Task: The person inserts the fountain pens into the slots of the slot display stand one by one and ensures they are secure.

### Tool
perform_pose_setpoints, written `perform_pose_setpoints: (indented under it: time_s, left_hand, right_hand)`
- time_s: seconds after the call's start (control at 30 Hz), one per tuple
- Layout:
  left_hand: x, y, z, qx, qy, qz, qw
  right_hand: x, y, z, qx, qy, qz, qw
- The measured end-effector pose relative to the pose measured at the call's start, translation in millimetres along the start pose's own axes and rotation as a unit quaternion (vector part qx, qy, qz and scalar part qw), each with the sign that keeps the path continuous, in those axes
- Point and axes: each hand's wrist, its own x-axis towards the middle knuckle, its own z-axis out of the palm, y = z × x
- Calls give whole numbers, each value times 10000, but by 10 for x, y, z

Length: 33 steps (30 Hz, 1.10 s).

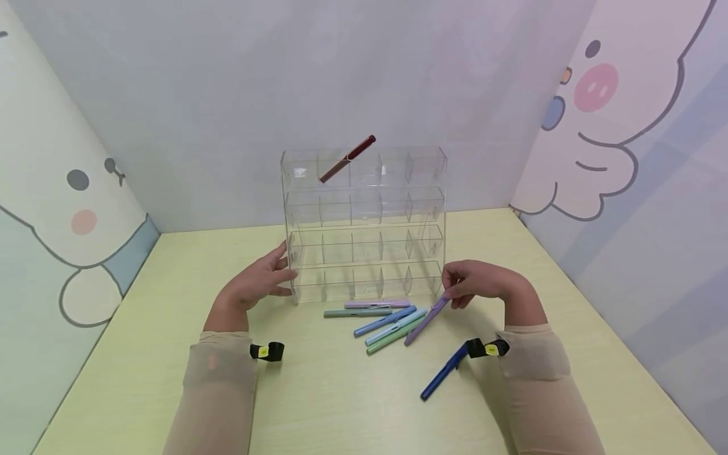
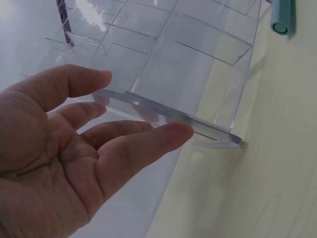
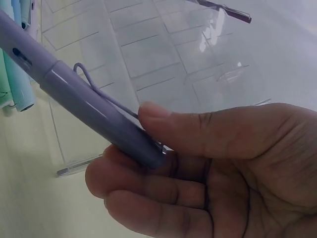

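Navy pen loose. Right hand pinches purple pen: likely light, stiff, slick; best held mid-barrel. Left hand, fingers extended, touches rack.

The table is flat and pale yellow, with faint wood lines. A clear rack stands upright on it, in the middle toward the far side. Just on the near side of the rack, a lilac pen lies left to right. A gray-green pen lies just nearer. A blue pen, a light blue pen and a green pen slant close together. A dark blue pen lies alone, nearer and to the right.
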Motion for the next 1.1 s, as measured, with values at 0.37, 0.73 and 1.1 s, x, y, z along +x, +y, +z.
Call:
perform_pose_setpoints:
  time_s: [0.37, 0.73, 1.1]
  left_hand:
    - [25, -11, -8, -86, -50, 50, 9999]
    - [6, -9, -7, -62, -41, 22, 10000]
    - [5, -10, -3, -65, -14, -1, 10000]
  right_hand:
    - [-51, -97, 1, -263, 239, -400, 9986]
    - [-81, -154, 7, -305, 235, -484, 9981]
    - [-115, -185, -4, 138, 201, -897, 9957]
